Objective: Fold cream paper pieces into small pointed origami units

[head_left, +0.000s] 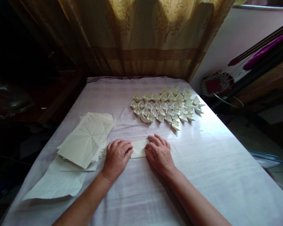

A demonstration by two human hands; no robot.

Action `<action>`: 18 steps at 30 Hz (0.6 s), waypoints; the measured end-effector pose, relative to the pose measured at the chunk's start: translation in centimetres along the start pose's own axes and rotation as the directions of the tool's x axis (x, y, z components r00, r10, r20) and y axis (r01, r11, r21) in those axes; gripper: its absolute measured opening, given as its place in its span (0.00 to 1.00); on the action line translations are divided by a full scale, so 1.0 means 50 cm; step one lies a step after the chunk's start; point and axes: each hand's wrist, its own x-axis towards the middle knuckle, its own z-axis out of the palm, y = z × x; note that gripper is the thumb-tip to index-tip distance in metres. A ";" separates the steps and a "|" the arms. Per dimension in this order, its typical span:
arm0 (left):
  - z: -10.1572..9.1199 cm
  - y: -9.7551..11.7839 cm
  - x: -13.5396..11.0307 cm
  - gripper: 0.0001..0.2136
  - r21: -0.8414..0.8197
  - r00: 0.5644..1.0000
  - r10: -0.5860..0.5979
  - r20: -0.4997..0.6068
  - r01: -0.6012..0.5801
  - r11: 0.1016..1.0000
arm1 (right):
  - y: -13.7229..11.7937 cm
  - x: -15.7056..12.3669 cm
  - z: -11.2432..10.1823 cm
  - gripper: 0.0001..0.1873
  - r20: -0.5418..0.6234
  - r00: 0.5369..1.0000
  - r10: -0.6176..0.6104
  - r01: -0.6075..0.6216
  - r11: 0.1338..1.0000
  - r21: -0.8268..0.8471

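A folded strip of cream paper (138, 148) lies flat on the white tablecloth (209, 163) in front of me. My left hand (116, 156) rests palm down on its left end, fingers stretched over the paper. On the right end my right hand (159, 153) presses down, fingers spread flat. Neither hand lifts the paper; both pin it to the cloth.
A stack of creased cream sheets (86, 139) lies to the left, over a larger loose sheet (54, 185). Several small folded paper boats (167, 106) sit in rows at the far middle-right. A patterned curtain (143, 34) hangs behind the table. Clutter (217, 84) stands right of the table.
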 end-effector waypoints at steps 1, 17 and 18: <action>0.000 0.001 0.000 0.04 -0.005 1.000 -0.004 0.001 0.004 1.000 | -0.008 0.003 0.000 0.03 0.007 1.000 0.023 -0.023 1.000 -0.007; -0.001 0.013 0.004 0.02 0.048 1.000 -0.010 -0.005 0.011 0.999 | -0.049 -0.016 0.023 0.18 0.000 0.987 0.159 -0.159 0.987 0.012; -0.001 0.013 0.003 0.03 0.050 1.000 -0.008 0.005 0.008 0.999 | -0.049 -0.017 0.023 0.18 -0.004 0.986 0.164 -0.164 0.986 0.016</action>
